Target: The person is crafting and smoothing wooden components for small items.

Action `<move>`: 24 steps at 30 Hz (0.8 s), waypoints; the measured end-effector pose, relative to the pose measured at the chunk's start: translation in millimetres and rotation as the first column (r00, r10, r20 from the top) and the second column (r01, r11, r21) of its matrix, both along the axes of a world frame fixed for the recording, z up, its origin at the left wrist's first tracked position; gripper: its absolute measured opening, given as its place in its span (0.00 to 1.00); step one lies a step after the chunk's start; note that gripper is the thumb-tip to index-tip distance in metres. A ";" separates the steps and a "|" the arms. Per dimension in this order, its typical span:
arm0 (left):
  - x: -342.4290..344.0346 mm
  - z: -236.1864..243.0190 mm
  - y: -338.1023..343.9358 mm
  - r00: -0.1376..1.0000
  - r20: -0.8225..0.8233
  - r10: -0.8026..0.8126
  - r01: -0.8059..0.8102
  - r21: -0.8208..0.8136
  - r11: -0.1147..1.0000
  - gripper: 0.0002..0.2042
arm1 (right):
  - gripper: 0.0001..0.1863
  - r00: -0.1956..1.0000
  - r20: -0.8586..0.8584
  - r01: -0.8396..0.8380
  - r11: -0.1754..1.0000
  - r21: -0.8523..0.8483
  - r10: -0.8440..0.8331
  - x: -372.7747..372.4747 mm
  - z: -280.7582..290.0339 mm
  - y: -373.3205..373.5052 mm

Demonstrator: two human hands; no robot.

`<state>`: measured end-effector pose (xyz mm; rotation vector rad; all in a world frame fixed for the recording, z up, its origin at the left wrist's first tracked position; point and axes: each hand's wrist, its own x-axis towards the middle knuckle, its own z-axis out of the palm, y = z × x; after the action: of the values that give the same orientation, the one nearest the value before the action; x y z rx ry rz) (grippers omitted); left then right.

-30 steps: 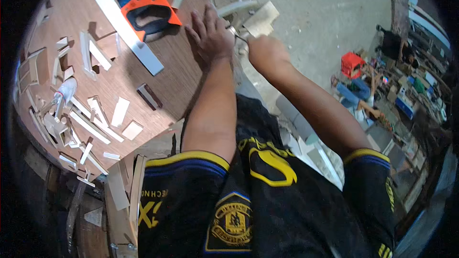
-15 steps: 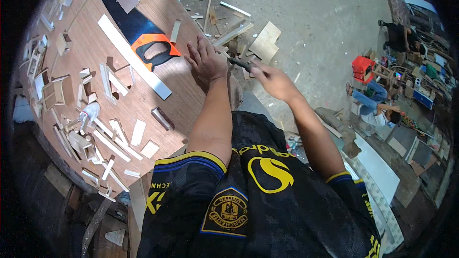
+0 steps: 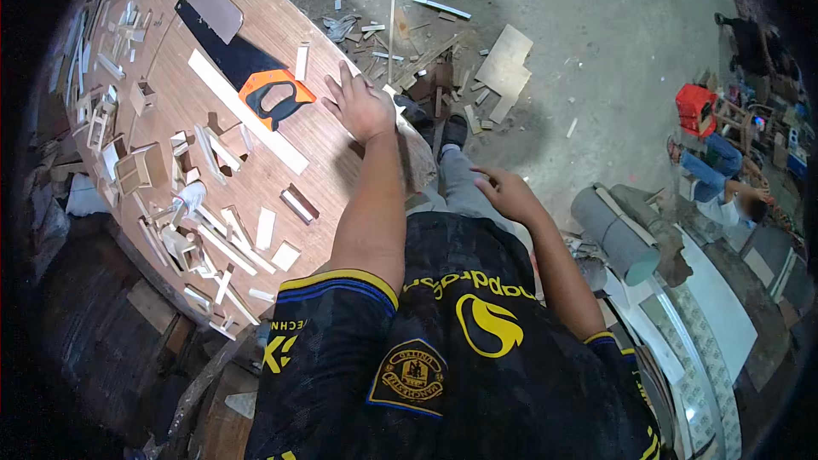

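Observation:
My left hand (image 3: 365,111) is open, palm down with its fingers spread, at the right edge of the wood-topped table (image 3: 328,153). A small pale piece (image 3: 392,95) shows beside its knuckles at the edge. My right hand (image 3: 509,194) hangs over the floor, apart from the table, its fingers loosely apart with nothing visible in them. Left of my left hand lies a handsaw (image 3: 277,100) with an orange and black handle. Alongside the saw runs a long white strip (image 3: 247,115). A short brown channel-shaped piece (image 3: 299,204) rests nearer to me.
Small wooden frames, boxes and strips (image 3: 141,169) crowd the table's left side. Wood scraps and a pale board (image 3: 505,68) litter the floor beyond the edge. A grey roll (image 3: 618,238) lies at right. Farther right, a person (image 3: 724,179) sits near a red box (image 3: 696,109).
My right hand has moved away from my left hand, down and toward me. The dark slim tool it held no longer shows in it. My left hand stays at the table edge.

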<state>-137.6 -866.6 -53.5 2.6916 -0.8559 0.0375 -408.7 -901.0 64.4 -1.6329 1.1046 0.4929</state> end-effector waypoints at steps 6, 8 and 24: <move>-4.5 -3.2 -5.9 1.000 -0.022 -0.009 0.007 -0.082 0.997 0.05 | 0.19 0.945 0.295 -0.110 0.985 -0.131 0.145 28.7 -28.9 -18.8; -8.0 -3.0 -3.5 0.998 -0.066 -0.002 -0.003 -0.071 0.997 0.05 | 0.20 0.916 0.385 -0.085 0.992 -0.091 0.113 32.7 -34.7 -31.3; 5.6 -18.2 10.0 1.000 -0.014 -0.014 0.013 -0.110 0.994 0.09 | 0.29 0.885 0.441 -0.077 0.982 -0.171 0.146 122.1 3.4 -20.6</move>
<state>-132.0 -856.5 -71.8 2.5803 -0.8423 0.0604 -286.6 -921.6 67.8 -1.8309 0.7108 0.0867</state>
